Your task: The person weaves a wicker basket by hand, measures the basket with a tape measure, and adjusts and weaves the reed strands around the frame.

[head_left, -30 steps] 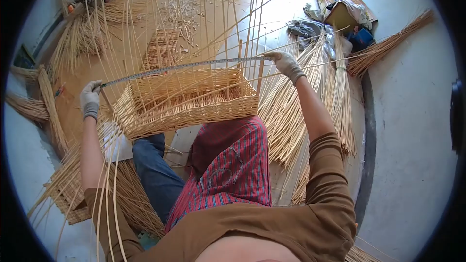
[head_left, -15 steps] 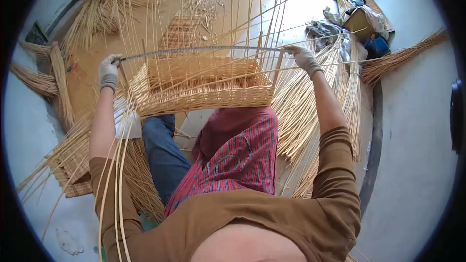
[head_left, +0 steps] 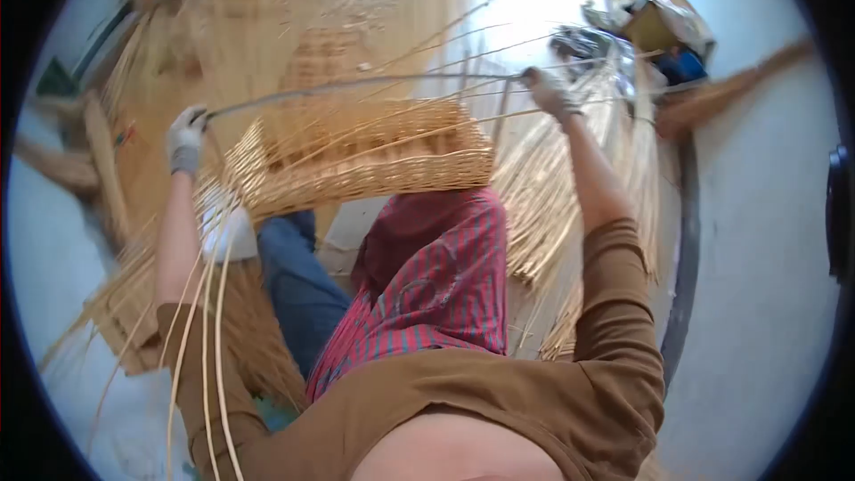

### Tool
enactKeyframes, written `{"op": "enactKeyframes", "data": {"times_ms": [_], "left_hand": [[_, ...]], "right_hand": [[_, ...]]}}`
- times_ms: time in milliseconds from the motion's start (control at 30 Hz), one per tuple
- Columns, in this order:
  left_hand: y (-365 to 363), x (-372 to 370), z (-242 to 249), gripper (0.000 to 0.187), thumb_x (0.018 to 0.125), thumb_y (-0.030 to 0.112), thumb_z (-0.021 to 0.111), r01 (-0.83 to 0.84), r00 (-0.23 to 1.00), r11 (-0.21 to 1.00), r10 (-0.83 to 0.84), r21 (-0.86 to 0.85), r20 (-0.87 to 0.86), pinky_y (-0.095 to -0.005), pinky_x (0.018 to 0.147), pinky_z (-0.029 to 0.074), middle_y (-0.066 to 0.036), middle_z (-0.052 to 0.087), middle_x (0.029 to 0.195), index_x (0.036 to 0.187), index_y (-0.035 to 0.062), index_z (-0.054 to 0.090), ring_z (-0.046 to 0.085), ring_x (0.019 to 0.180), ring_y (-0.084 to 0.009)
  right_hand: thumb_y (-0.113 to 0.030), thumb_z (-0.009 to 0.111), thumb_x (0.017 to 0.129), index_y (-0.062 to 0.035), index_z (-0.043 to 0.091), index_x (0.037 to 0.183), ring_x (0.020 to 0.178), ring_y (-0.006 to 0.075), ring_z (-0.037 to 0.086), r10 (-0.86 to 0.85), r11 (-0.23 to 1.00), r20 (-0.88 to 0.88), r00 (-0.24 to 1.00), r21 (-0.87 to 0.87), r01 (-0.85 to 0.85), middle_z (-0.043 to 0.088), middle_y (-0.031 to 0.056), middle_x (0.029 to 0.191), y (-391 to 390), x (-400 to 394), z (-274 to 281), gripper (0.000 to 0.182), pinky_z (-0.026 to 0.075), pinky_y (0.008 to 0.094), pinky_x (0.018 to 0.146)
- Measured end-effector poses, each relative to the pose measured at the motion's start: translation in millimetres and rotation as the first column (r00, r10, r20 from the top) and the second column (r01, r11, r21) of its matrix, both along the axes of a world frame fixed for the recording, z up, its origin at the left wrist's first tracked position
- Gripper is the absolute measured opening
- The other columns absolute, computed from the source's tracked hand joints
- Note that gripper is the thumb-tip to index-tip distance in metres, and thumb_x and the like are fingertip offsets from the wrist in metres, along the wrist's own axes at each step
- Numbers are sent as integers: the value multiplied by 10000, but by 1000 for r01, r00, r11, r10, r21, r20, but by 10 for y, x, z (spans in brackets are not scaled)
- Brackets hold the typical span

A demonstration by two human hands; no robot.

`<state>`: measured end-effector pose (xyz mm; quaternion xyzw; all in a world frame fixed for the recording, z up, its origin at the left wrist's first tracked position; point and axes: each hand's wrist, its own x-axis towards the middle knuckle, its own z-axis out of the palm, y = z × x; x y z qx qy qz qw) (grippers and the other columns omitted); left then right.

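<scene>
Both gloved hands still pinch the ends of a measuring tape [head_left: 356, 85] stretched over the wicker basket [head_left: 356, 160]: the left hand [head_left: 185, 138] grips its end at the basket's left corner, the right hand [head_left: 545, 89] holds the other end past the right corner. Compared with half a second ago the view is blurred and both hands sit slightly further left in the picture. The basket rests on the person's lap, above the striped cloth [head_left: 427, 276]. Willow rods [head_left: 552, 205] lie on the floor to the right.
</scene>
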<state>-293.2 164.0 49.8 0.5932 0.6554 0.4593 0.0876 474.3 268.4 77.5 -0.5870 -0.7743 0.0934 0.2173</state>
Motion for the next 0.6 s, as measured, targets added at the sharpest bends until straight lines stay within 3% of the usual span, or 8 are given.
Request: {"op": "enactKeyframes", "data": {"times_ms": [100,133,200,267,367,433,500,600], "left_hand": [[46,-140,-391,543,910,-66,534,-81,915,997,78,-9,395,-289,779,552,-88,652,1149,1421,118,534,647,907,-119],[233,-629,-857,435,984,126,626,23,949,944,83,328,-304,-312,798,568,-47,698,1059,1401,72,513,665,906,-132],[-52,-225,-787,409,1013,270,617,110,834,993,-114,39,540,-335,877,559,-59,698,1155,1366,80,536,674,992,-146],[-314,134,-518,417,1017,307,613,-11,839,972,137,-234,527,-334,876,555,-59,700,1151,1360,82,538,676,986,-149],[-339,222,-591,464,1005,360,627,21,792,995,44,-100,609,-305,852,553,-44,699,1005,1358,67,550,685,943,-172],[-356,256,-634,344,979,252,659,-16,916,995,56,-103,397,-284,786,540,-42,711,979,1257,52,625,661,866,-136],[-335,218,-725,226,943,121,665,-70,969,990,96,-120,227,-281,752,527,-34,734,982,1150,36,694,646,830,-116],[-453,434,-530,240,919,119,680,-118,969,981,148,-156,197,-297,764,529,-56,746,963,1149,53,702,664,839,-142]], "right_hand": [[-145,590,971,-46,674,1123,939,314,647,91,933,-225,970,360,-4,690,153,1003,87,56,81,200,502,418,860],[-113,604,973,-46,678,1100,918,295,639,72,888,-236,969,457,45,679,124,982,-144,-253,316,161,504,404,838],[-115,657,943,-53,682,1034,855,277,632,248,772,-83,965,619,-145,665,116,931,-1005,-925,1009,113,501,377,784],[-131,732,860,-78,682,1005,769,270,619,275,781,132,952,547,-301,656,92,883,-1638,-1370,1160,163,507,370,724],[-223,665,891,-126,649,986,787,372,667,205,978,251,946,-100,-185,684,135,839,-2312,-1656,647,137,523,469,686],[-267,598,923,-115,633,982,812,387,683,288,846,263,921,-520,-116,699,158,868,-2728,-1690,96,167,541,481,722],[-365,587,961,-89,603,1006,856,371,703,411,711,-13,912,-621,-330,708,166,878,-3308,-1483,-646,281,548,472,728],[-464,622,911,-69,616,1117,904,361,708,650,525,234,723,-826,-205,705,192,902,-3741,-1856,-375,446,549,484,783]]}}
